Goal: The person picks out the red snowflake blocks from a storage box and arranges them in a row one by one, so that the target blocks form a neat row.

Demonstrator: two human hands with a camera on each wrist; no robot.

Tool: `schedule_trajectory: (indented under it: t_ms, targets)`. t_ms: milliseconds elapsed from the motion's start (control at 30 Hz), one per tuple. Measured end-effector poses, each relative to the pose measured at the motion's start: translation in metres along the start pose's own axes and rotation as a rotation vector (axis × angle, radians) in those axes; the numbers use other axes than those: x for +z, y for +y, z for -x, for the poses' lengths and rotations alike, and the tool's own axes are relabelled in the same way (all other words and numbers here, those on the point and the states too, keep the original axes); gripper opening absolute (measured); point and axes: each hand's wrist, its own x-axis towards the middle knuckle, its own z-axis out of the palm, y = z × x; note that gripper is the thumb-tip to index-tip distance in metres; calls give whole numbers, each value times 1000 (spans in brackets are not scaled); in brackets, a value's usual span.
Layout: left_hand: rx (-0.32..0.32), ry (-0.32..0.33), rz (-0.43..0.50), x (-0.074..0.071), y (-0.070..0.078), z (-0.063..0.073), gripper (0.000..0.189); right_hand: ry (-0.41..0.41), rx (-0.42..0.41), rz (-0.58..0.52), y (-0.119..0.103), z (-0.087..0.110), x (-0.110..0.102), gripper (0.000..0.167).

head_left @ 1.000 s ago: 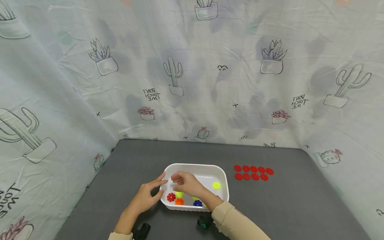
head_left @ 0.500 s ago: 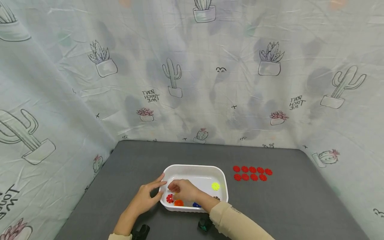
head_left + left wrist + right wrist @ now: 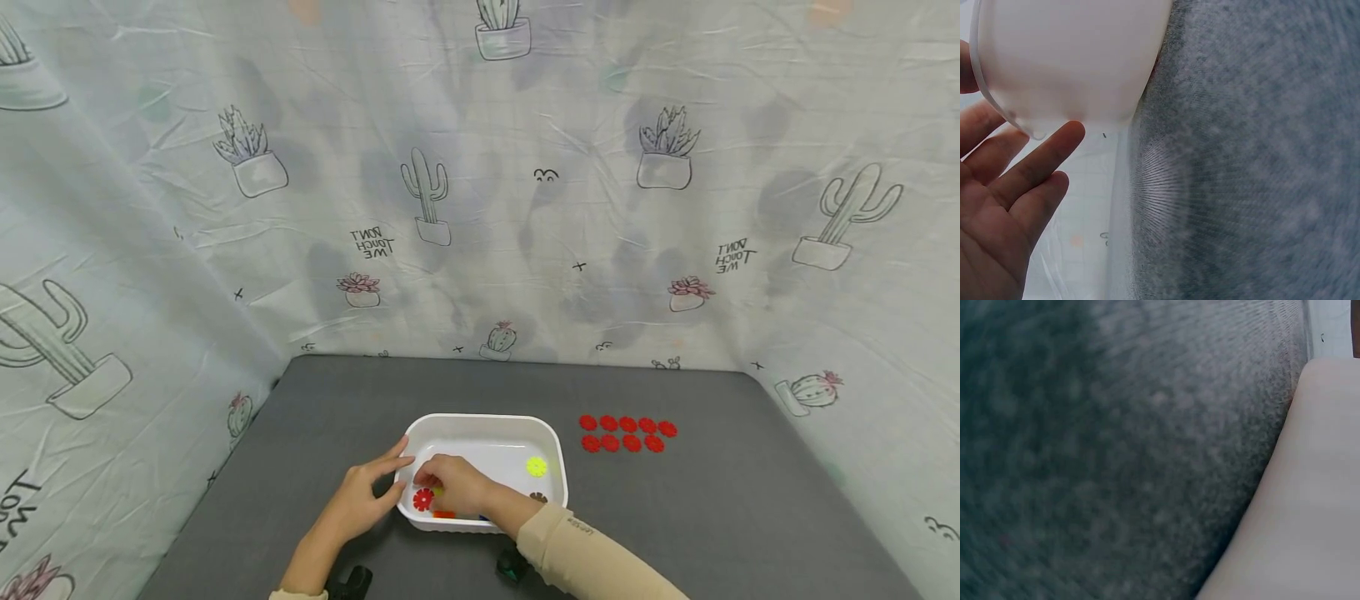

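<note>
A white plastic bin (image 3: 480, 419) stands on the grey mat (image 3: 675, 517). My left hand (image 3: 367, 493) rests with straight fingers against the bin's left outer wall. The left wrist view shows the same, fingers (image 3: 1035, 162) touching the bin (image 3: 1066, 56). My right hand (image 3: 453, 487) reaches down inside the bin at its near left. Its fingertips are beside a red toothed disc (image 3: 423, 499). Whether they pinch anything is hidden. A yellow disc (image 3: 536, 466), an orange piece (image 3: 444, 514) and a brown piece (image 3: 537, 497) also lie in the bin.
Two rows of several red discs (image 3: 626, 433) lie on the mat right of the bin. A cactus-print cloth (image 3: 480, 208) walls in the back and both sides. The right wrist view shows only blurred mat (image 3: 1116, 456) and a pale smooth surface (image 3: 1310, 506).
My right hand has sunk deeper into the bin and moved toward its near-left corner, covering the green and blue pieces. The left hand has stayed on the bin's wall.
</note>
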Motion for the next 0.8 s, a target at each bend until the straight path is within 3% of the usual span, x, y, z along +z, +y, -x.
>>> schedule_trajectory:
  t_ms: [800]
  targets:
    - [15, 9, -1, 2, -2, 1, 36, -32, -8, 76, -1, -2, 3, 25]
